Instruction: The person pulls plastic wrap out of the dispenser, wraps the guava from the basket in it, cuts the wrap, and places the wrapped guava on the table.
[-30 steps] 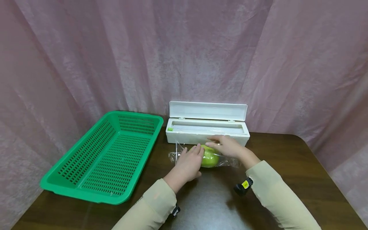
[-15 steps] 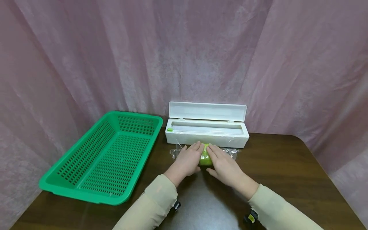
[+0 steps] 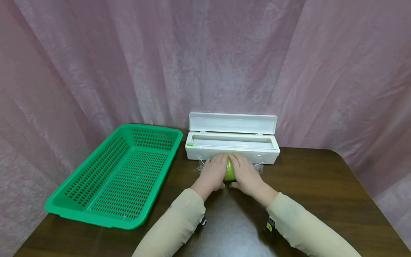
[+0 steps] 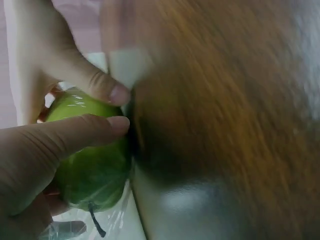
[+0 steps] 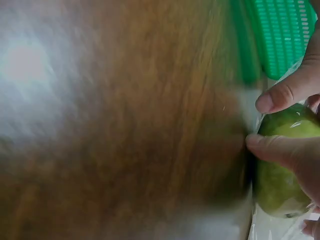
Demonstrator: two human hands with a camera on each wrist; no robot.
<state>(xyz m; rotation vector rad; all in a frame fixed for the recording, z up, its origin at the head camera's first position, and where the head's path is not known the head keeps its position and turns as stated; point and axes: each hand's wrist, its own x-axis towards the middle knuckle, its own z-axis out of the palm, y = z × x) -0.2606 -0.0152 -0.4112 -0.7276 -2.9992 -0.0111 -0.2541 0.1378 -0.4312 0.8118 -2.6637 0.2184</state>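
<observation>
Two sleeves point(image 3: 174, 223): pale cream, reaching in from the lower edge of the head view.
Black wrist device point(image 3: 270, 225): at the right cuff, with a yellow mark; a similar one shows at the left cuff.
Table point(image 3: 321, 185): dark brown, wood-grained, with a glossy reflection between the forearms.
Green basket point(image 3: 93, 214): at the left of the table, slotted floor and sides, well apart from the hands.
Right hand point(image 3: 247, 176): fingers bent over the right part of the green pear point(image 3: 229, 170), thumb against its near side.
Left hand point(image 3: 212, 171): fingers bent over the left part, thumb likewise on the near side.
Grip: both hands hold the pear, parted only by its width, with fingertips close together on top.
Pear's place: between the two hands, a narrow strip visible from above; lying sideways, dark stem toward the left. Contact with the table: cannot tell.
Clear film point(image 3: 258, 167): glossy over the pear, crumpled ends showing beyond both hands.
White wrap box point(image 3: 199, 153): just behind the pear, lid raised, a pale roll point(image 3: 232, 144) inside, green slider point(image 3: 190, 144) at its left end.
Pink curtain point(image 3: 205, 64): hanging in folds behind everything.
</observation>
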